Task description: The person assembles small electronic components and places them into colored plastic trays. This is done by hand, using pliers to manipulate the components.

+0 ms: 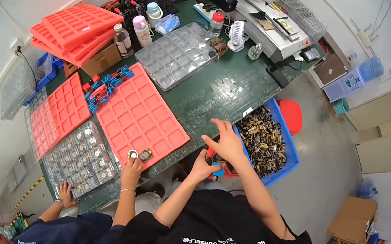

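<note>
My left hand [200, 167] is closed at the table's front edge around a small red-and-blue clip [219, 172]. A dark round part shows beside the clip, partly covered by my fingers. Just to the right, my right hand [228, 143] has its fingers and thumb spread, with nothing visible between them. Beyond my hands lies a red compartment tray [147, 112], a dark round part [145, 154] in its near corner. A co-worker's hand [132, 172] holds a pale ring-shaped part at that corner, and the co-worker's other hand [66, 194] rests by a clear tray [80, 159] filled with round parts.
A blue bin [290, 150] heaped with small brass-and-black parts stands right of my hands, beside a red stool [291, 116]. Several blue and red clips [106, 88] lie on the far tray end. Bottles, a clear tray [176, 53] and machines line the green table's [223, 86] back.
</note>
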`<state>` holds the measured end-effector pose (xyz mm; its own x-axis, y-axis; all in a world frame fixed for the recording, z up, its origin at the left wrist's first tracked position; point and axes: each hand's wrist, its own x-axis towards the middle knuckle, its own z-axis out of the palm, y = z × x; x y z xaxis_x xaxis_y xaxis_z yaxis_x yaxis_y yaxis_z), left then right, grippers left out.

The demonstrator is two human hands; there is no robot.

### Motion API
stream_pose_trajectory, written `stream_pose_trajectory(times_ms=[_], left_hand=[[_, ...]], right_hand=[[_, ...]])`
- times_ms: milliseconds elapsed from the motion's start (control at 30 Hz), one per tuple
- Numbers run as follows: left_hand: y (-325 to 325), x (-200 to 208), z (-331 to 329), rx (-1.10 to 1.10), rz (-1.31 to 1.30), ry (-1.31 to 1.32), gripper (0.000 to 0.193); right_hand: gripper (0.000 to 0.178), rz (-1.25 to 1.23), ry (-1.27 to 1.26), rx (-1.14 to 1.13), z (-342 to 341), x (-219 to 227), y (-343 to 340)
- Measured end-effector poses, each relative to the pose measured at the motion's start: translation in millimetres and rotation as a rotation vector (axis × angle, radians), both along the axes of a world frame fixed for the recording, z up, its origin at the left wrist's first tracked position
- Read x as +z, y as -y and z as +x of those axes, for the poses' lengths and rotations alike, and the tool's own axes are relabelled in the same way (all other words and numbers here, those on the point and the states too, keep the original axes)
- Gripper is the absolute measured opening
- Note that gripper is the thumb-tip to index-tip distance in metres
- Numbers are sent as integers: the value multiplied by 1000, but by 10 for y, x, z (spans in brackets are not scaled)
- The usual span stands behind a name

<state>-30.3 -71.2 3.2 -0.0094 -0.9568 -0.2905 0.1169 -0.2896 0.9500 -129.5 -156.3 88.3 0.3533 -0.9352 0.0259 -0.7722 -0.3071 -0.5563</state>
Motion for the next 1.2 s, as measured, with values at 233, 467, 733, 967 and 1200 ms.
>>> stream_pose_trajectory(times_ms=[233,467,733,967,1200], left_hand=[[-399,68,-11,179,206,-161,54],[-616,48,119,50,188,-289,32],[-721,144,104,234,169,-223,49],[-837,189,357,167,188,-475,24],[-876,134,595,-175,73,-618,20]], right_hand=[[30,209,245,69,-238,-326,-337],[35,239,293,147,-327,-244,-581],[34,514,379,154,-396,-236,-592],[28,620,497,141,-490,-240,-506],[27,652,482,163,-468,-172,-508]])
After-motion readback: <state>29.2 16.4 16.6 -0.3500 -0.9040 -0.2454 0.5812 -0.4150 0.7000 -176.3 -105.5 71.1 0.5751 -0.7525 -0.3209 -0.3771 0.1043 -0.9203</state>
